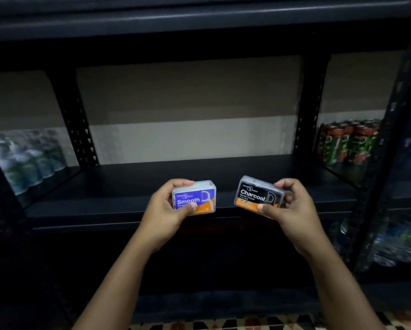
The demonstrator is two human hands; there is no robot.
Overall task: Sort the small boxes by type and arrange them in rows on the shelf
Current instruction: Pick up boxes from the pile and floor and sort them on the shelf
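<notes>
2 small boxes held up side by side in front of a dark metal shelf (pixel 152 177). The left hand (pixel 168 208) grips the purple box (pixel 195 197), labelled "Smooth", with the fingers curled over its top edge and the thumb pressed on its lower front; the box faces the viewer and sits roughly level. The right hand (pixel 292 208) grips the black box (pixel 259 195), labelled "Charcoal", in the same manner, fingers over the top edge and thumb on the lower front; this box is tilted, its inner end higher than its outer end. The 2 boxes are near each other but apart, with a gap of dark shelf between them. Both carry an orange band along the bottom of the label. They hang just above the front edge of the shelf board, not touching it. Beyond the left hand, in the neighbouring bay, stands a pack of clear bottles (pixel 28 158). Beyond the right hand, in the other neighbouring bay, stands a group of green and red cans (pixel 347 141). Below and outside the right forearm lie more wrapped bottles (pixel 390 241), blurred.
</notes>
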